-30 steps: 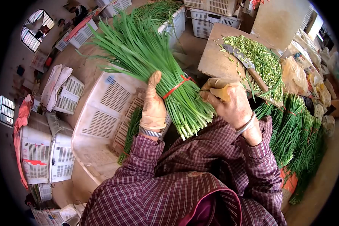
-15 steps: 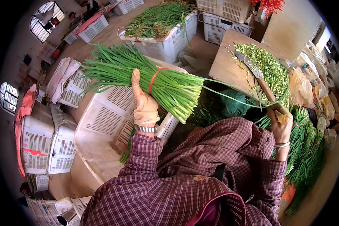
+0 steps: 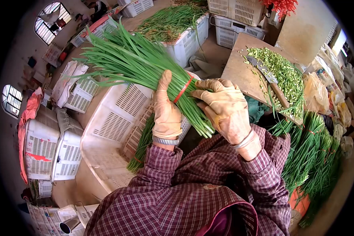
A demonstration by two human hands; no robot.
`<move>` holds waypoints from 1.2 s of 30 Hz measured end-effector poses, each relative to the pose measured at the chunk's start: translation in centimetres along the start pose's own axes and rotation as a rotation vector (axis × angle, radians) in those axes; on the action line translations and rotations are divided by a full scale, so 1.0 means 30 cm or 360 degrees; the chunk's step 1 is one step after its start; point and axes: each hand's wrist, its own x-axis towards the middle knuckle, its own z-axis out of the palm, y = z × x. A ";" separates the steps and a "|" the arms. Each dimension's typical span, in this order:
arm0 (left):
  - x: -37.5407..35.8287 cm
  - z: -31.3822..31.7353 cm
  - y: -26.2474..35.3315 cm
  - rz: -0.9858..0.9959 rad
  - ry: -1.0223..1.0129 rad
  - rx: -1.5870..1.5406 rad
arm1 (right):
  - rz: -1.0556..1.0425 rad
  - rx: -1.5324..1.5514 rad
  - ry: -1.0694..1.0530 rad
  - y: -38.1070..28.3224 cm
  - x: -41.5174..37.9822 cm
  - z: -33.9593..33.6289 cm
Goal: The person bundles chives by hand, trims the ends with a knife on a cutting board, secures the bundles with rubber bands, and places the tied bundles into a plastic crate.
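Note:
A thick bunch of green chives (image 3: pixel 137 63), bound by a red rubber band (image 3: pixel 183 89), is held in front of me over a white plastic crate (image 3: pixel 114 118). My gloved left hand (image 3: pixel 166 110) grips the bunch from below near the band. On the cut stem end lies my gloved right hand (image 3: pixel 223 108), its fingers wrapped over the stalks. The leaf tips point up and to the left.
A wooden chopping board (image 3: pixel 240 70) at the right carries a cleaver (image 3: pixel 272 80) and a heap of chopped green bits (image 3: pixel 287 72). More tied chive bunches (image 3: pixel 310 153) lie at the right. White crates (image 3: pixel 51 145) stand at left; another crate with chives (image 3: pixel 177 23) is behind.
My right hand left the cleaver handle on the board and came back onto the stem end of the bunch. The bunch swung from pointing left to up-left.

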 end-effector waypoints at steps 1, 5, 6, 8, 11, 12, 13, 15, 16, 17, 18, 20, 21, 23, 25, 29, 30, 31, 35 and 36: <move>-0.005 0.012 -0.002 0.0036 -0.0011 0.0053 | 0.0002 -0.0001 0.0000 0.005 0.002 0.016; 0.003 0.006 -0.021 0.0056 0.0073 0.0042 | 0.0013 -0.0053 -0.0099 0.013 -0.002 0.046; 0.007 -0.002 -0.024 0.0051 0.0073 0.0043 | -0.0077 -0.0092 -0.0082 0.015 -0.006 0.052; 0.015 -0.018 -0.024 -0.0028 -0.0014 -0.0081 | -0.0072 -0.0081 -0.0051 0.029 -0.010 0.069; 0.005 -0.015 -0.017 -0.0012 -0.0073 0.0001 | -0.0071 -0.0028 -0.0035 0.042 -0.004 0.085; 0.011 -0.027 -0.021 -0.0018 -0.0075 0.0005 | -0.0132 0.0015 -0.0026 0.054 -0.007 0.098; 0.022 -0.049 -0.029 -0.0029 -0.0010 -0.0015 | -0.0194 0.0056 -0.0018 0.065 -0.009 0.108; 0.025 -0.061 -0.033 -0.0043 0.0058 -0.0032 | -0.0183 0.0168 -0.0053 0.083 -0.016 0.116; 0.019 -0.059 -0.032 -0.0036 0.0090 -0.0031 | -0.0175 0.0282 -0.0089 0.091 -0.022 0.116; 0.015 -0.059 -0.032 -0.0029 0.0121 -0.0031 | -0.0168 0.0283 -0.0089 0.098 -0.029 0.110; 0.020 -0.068 -0.033 -0.0036 0.0123 -0.0028 | -0.0137 0.0455 -0.0124 0.107 -0.040 0.099; 0.043 -0.093 -0.029 -0.0006 0.0114 -0.0068 | -0.0103 0.0626 -0.0160 0.133 -0.067 0.065; 0.050 -0.090 -0.025 0.0016 0.0143 -0.0059 | 0.0036 0.0879 -0.0200 0.146 -0.088 0.037; 0.060 -0.102 -0.021 0.0008 0.0104 -0.0087 | 0.0361 0.1454 -0.0199 0.140 -0.127 -0.011; 0.057 -0.107 -0.021 -0.0003 0.0068 -0.0113 | 0.0485 0.1912 -0.0112 0.135 -0.163 -0.084; 0.053 -0.113 -0.017 -0.0010 0.0077 -0.0142 | 0.0767 0.1509 -0.0119 0.155 -0.199 -0.211; 0.056 -0.118 -0.021 -0.0031 0.0078 -0.0165 | 0.1096 0.1498 -0.0170 0.133 -0.195 -0.208; 0.061 -0.123 -0.028 -0.0037 0.0074 -0.0165 | 0.0747 0.1005 -0.0212 0.118 -0.171 -0.199; 0.059 -0.108 -0.041 0.0076 0.0196 -0.0071 | 0.0005 0.0034 -0.0100 -0.005 -0.122 -0.058; 0.054 -0.101 -0.043 0.0112 0.0253 -0.0043 | -0.0027 -0.0054 -0.0101 -0.020 -0.127 -0.021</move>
